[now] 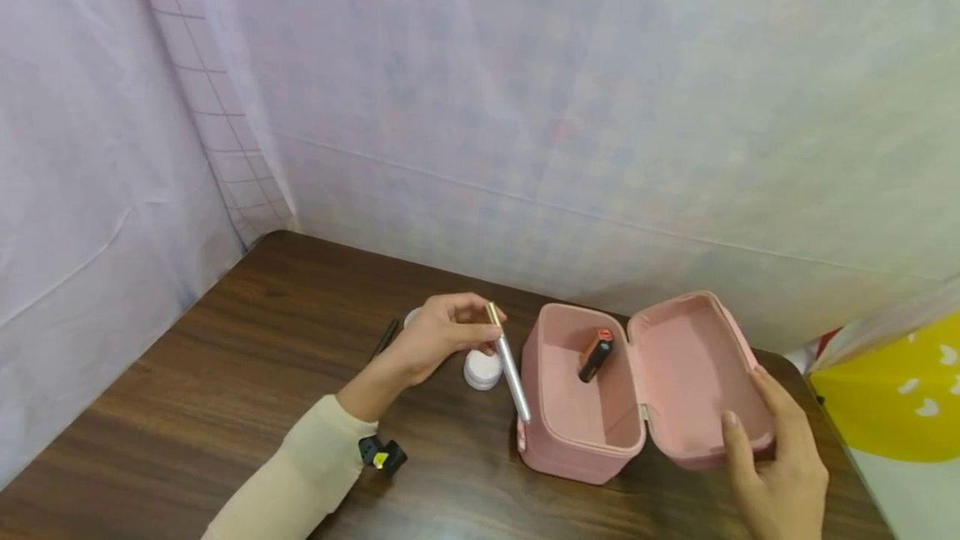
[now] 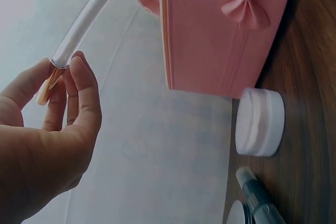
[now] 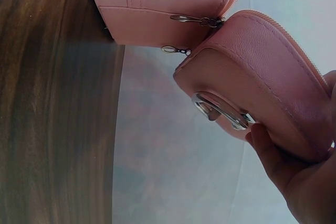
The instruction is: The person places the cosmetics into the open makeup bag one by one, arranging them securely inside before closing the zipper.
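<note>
My left hand (image 1: 442,336) pinches a slim silver tube with a gold end (image 1: 510,369) between thumb and fingers, its lower end beside the near left wall of a pink cosmetic case (image 1: 581,461). Up close in the left wrist view, the tube (image 2: 89,19) looks glossy and the fingertips grip it near the gold end. The case stands unzipped, and a black and orange tube (image 1: 596,357) leans inside. On the right, my right hand (image 1: 783,457) grips the edge of the case's lid (image 1: 693,373), which is folded outward. The lid's metal handle (image 3: 226,111) shows in the right wrist view.
A round white-lidded jar (image 1: 482,369) stands left of the case. Behind the left wrist lie a dark pen-like tube (image 1: 386,336) and another round container (image 1: 411,317), partly hidden. White curtains (image 1: 525,107) hang behind the wooden table (image 1: 225,373); a yellow cloth (image 1: 892,398) is at right.
</note>
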`<state>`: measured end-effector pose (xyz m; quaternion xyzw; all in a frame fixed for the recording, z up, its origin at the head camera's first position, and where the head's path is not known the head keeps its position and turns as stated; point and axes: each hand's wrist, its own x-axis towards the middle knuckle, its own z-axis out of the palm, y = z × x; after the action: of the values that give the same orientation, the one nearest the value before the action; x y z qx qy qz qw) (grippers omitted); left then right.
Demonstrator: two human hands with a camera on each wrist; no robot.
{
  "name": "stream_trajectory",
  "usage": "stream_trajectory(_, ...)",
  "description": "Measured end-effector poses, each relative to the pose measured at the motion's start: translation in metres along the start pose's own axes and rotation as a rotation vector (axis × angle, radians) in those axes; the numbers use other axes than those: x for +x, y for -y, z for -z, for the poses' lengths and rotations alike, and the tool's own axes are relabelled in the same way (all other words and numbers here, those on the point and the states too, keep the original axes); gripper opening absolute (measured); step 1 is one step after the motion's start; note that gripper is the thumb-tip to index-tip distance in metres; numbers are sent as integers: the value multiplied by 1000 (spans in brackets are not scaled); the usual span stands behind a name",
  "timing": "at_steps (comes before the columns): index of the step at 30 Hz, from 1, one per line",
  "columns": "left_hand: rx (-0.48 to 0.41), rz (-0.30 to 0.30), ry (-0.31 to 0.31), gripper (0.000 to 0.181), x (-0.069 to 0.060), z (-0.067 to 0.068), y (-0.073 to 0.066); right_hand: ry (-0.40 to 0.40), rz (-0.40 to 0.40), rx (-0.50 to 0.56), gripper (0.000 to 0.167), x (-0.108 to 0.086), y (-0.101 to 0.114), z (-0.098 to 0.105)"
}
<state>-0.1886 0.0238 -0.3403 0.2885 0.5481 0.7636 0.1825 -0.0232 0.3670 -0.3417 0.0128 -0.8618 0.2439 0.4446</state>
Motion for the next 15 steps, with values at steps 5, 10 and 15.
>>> stream_trajectory(5, -24, -4, 24, 20, 9, -7, 1, 0, 15, 2, 52, 0, 0, -1)
stream_trajectory(10, -30, -8, -7, 18, 17, -15, 3, 7, -2, 6, 53, 0, 1, -1)
stream_trajectory(15, 18, 3, -57, 22, 23, -20, 2, 4, 7, 3, 53, 1, 1, -2)
